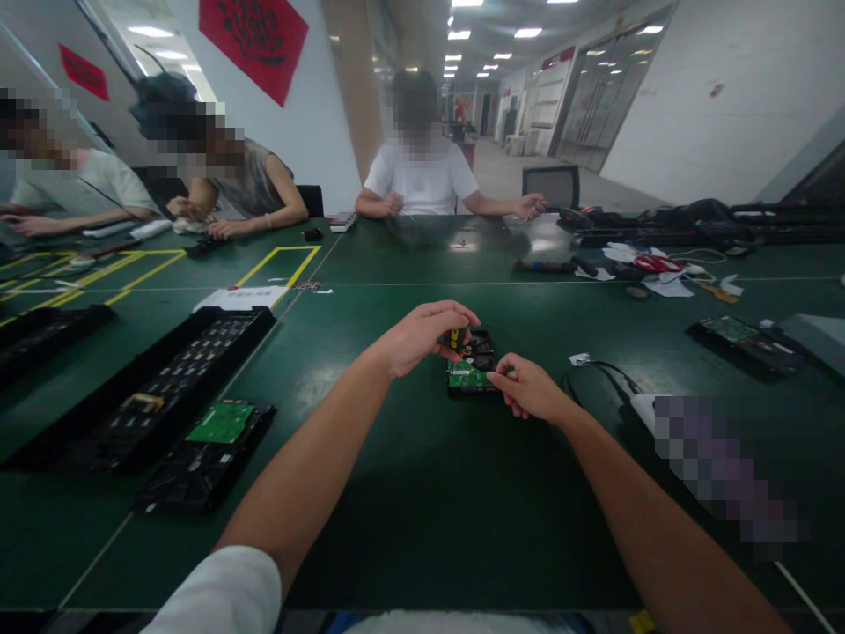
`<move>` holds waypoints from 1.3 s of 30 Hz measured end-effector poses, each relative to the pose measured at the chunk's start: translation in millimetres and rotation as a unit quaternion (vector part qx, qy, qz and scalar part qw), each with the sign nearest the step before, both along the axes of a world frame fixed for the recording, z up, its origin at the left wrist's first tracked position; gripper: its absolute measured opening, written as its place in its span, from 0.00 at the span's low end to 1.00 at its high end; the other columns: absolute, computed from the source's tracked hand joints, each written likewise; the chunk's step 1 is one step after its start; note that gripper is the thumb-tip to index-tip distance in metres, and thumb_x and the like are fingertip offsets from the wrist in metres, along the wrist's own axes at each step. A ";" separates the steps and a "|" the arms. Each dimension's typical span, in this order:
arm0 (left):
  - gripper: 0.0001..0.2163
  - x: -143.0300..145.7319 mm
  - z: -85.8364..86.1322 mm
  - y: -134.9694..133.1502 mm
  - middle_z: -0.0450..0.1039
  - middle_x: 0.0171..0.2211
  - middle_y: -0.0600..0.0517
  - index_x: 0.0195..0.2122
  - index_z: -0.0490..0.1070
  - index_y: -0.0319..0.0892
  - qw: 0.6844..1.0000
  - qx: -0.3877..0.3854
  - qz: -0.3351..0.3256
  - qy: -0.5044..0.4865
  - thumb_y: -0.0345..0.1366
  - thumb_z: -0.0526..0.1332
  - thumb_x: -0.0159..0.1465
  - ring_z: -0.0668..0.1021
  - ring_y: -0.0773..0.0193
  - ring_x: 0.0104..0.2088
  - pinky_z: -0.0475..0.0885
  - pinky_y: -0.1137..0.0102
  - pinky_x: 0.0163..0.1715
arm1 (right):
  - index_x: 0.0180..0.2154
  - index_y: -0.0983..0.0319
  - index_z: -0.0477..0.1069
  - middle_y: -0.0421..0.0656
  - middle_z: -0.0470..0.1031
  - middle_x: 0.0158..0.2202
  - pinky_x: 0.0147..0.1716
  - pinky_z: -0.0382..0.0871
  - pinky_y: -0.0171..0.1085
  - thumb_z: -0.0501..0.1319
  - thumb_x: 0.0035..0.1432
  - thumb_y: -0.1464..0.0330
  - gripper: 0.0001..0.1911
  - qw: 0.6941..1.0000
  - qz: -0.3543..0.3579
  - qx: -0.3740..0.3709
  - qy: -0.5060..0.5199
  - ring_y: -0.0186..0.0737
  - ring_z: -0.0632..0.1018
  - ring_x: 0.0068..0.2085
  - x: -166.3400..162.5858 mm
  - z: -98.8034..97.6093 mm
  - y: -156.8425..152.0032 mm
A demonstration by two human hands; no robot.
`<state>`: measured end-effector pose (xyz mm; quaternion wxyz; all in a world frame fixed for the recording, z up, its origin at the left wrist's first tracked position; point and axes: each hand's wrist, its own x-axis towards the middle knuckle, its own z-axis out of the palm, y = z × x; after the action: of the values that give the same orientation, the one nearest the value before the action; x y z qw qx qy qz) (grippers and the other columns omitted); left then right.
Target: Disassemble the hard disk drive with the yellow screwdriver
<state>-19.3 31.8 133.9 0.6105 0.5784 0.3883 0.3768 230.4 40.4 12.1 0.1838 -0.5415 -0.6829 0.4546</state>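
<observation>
A hard drive (467,377) with a green circuit board lies on the green table in front of me. Over it, my left hand (432,335) is closed around a screwdriver (454,338) with a black and yellow handle; the tip is hard to make out. My right hand (526,387) is at the drive's right edge, thumb and forefinger pinched together. Whatever is between those fingertips, if anything, is too small to tell. Another hard drive (217,423), board side up, lies to the left of my left forearm.
A long black tray (185,370) with rows of slots stands at left, a second black tray (53,339) beyond it. At right are a black device (745,339) with a board and a white power strip (650,409) with a cable. Across the table a person (422,176) sits; two others sit at left.
</observation>
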 end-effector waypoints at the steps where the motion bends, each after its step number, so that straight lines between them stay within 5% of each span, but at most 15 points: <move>1: 0.10 0.9 0.1 -0.8 0.74 0.35 0.47 0.40 0.75 0.39 1.000 -0.017 -0.005 -0.019 0.40 0.64 0.62 0.77 0.61 0.37 0.77 0.68 0.33 | 0.44 0.57 0.63 0.35 0.74 0.24 0.13 0.64 0.29 0.59 0.69 0.52 0.16 1.000 0.002 0.001 0.001 0.32 0.74 0.18 0.1 0.3 -0.2; 6: 0.09 3.2 -0.7 -2.2 0.75 0.33 0.46 0.37 0.70 0.39 0.995 -0.058 -0.012 -0.080 0.39 0.64 0.61 0.78 0.58 0.37 0.78 0.62 0.34 | 0.44 0.58 0.64 0.35 0.74 0.24 0.14 0.64 0.28 0.59 0.70 0.54 0.14 1.000 0.006 0.006 -0.001 0.32 0.73 0.19 0.4 2.7 -1.9; 12: 0.10 -4.5 -1.7 3.4 0.75 0.37 0.46 0.31 0.75 0.38 0.999 0.023 0.024 0.023 0.40 0.60 0.62 0.75 0.62 0.36 0.73 0.71 0.29 | 0.43 0.58 0.63 0.35 0.73 0.23 0.14 0.64 0.28 0.59 0.70 0.56 0.13 1.000 0.003 0.003 -0.002 0.32 0.73 0.18 -1.2 5.4 -3.4; 17: 0.13 -7.8 -0.3 3.6 0.76 0.43 0.45 0.38 0.79 0.39 0.998 0.042 -0.018 0.035 0.43 0.61 0.64 0.76 0.61 0.42 0.73 0.72 0.32 | 0.43 0.58 0.63 0.35 0.74 0.24 0.14 0.64 0.28 0.60 0.69 0.53 0.16 1.000 -0.002 0.001 -0.005 0.32 0.74 0.19 -1.6 7.2 -3.7; 22: 0.13 -3.8 -0.2 0.0 0.76 0.41 0.45 0.43 0.78 0.40 0.999 0.015 -0.049 0.019 0.43 0.67 0.62 0.78 0.60 0.42 0.76 0.69 0.34 | 0.42 0.57 0.63 0.36 0.73 0.24 0.13 0.64 0.29 0.59 0.70 0.55 0.13 1.000 0.002 -0.002 -0.005 0.33 0.74 0.19 -1.7 9.3 -4.2; 30: 0.10 1.4 -2.4 -0.5 0.78 0.36 0.43 0.36 0.71 0.38 0.995 -0.059 -0.015 -0.074 0.41 0.66 0.62 0.81 0.57 0.39 0.79 0.63 0.35 | 0.43 0.58 0.64 0.36 0.74 0.24 0.14 0.64 0.27 0.59 0.70 0.53 0.15 1.000 0.007 0.007 -0.008 0.32 0.74 0.19 -1.2 8.0 -4.2; 39: 0.12 -4.1 -2.9 4.1 0.75 0.43 0.43 0.37 0.80 0.37 1.000 0.014 0.011 0.021 0.42 0.62 0.63 0.76 0.58 0.43 0.78 0.70 0.32 | 0.44 0.58 0.64 0.36 0.74 0.25 0.14 0.65 0.28 0.59 0.70 0.56 0.13 1.000 0.006 0.008 -0.001 0.32 0.75 0.19 0.3 4.2 -2.6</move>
<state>-23.3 35.9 131.0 0.5897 0.5909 0.4017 0.3765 230.7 37.8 16.3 0.1849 -0.5365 -0.6900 0.4494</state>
